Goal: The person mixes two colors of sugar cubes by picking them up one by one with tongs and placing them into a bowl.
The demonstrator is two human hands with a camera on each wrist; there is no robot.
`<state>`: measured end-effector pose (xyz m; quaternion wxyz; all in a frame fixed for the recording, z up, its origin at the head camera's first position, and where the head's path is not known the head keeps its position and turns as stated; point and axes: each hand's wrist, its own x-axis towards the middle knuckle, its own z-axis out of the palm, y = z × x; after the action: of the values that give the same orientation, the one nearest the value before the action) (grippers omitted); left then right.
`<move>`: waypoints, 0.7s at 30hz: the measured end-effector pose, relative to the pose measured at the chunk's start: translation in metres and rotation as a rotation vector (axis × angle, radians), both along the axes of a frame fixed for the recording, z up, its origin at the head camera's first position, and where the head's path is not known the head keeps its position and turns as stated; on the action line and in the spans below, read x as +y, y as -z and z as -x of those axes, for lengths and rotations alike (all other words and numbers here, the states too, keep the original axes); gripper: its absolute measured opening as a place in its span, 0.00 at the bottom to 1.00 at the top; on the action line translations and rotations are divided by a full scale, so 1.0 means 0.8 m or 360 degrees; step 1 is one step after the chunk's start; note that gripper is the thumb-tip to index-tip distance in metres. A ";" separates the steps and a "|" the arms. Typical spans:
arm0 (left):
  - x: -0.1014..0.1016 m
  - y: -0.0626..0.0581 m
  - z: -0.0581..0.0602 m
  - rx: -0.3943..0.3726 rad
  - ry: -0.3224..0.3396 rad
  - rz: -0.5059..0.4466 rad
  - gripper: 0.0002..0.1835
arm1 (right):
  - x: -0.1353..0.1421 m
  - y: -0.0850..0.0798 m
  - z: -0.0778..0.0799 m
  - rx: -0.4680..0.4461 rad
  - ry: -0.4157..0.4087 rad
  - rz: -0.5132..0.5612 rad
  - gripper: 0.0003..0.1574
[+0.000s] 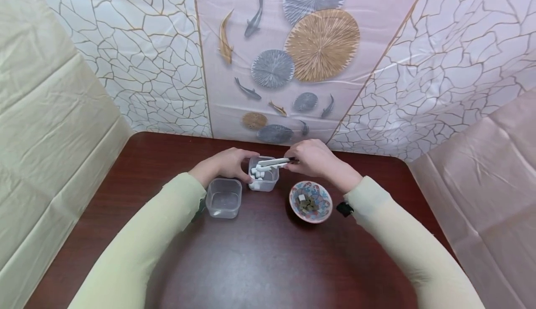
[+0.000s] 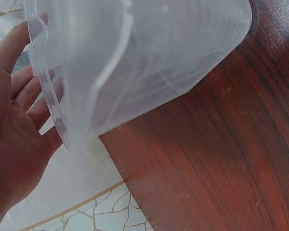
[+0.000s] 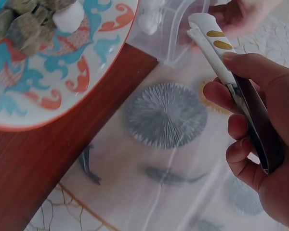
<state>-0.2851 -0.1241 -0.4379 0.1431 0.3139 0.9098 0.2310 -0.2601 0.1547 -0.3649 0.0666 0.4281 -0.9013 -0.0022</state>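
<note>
My left hand (image 1: 228,163) holds a clear plastic container (image 1: 264,186) from its left side, thumb at the near side and fingers behind. Several white cubes (image 1: 257,173) lie inside it. In my right hand (image 1: 313,157) is a pair of tongs (image 3: 216,45) with white, gold-spotted ends and a dark handle. Their tips reach over the container's opening, close above the cubes; in the right wrist view the tips stand slightly apart. To the right, a patterned bowl (image 1: 323,192) contains brownish-green chunks (image 1: 309,205) and one white cube (image 1: 302,198).
A second clear container (image 1: 224,201), with nothing in it, stands left of the first, under my left wrist. It fills much of the left wrist view. The dark wooden table (image 1: 247,253) meets a patterned cloth backdrop (image 1: 167,67) behind the containers.
</note>
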 end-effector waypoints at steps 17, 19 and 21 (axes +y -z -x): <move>0.002 0.002 0.002 0.0000 -0.0005 0.0002 0.48 | 0.074 -0.028 -0.041 0.0078 0.0030 0.0145 0.04; 0.001 0.002 0.001 0.0008 -0.0001 -0.0003 0.48 | 0.082 -0.030 -0.047 0.0081 0.0032 0.0143 0.04; 0.001 0.002 0.001 0.0012 0.0002 -0.0005 0.48 | 0.089 -0.031 -0.052 0.0076 0.0044 0.0130 0.05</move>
<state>-0.2857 -0.1232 -0.4394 0.1392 0.3157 0.9097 0.2312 -0.2184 0.2258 -0.3400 0.1056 0.4123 -0.9046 0.0234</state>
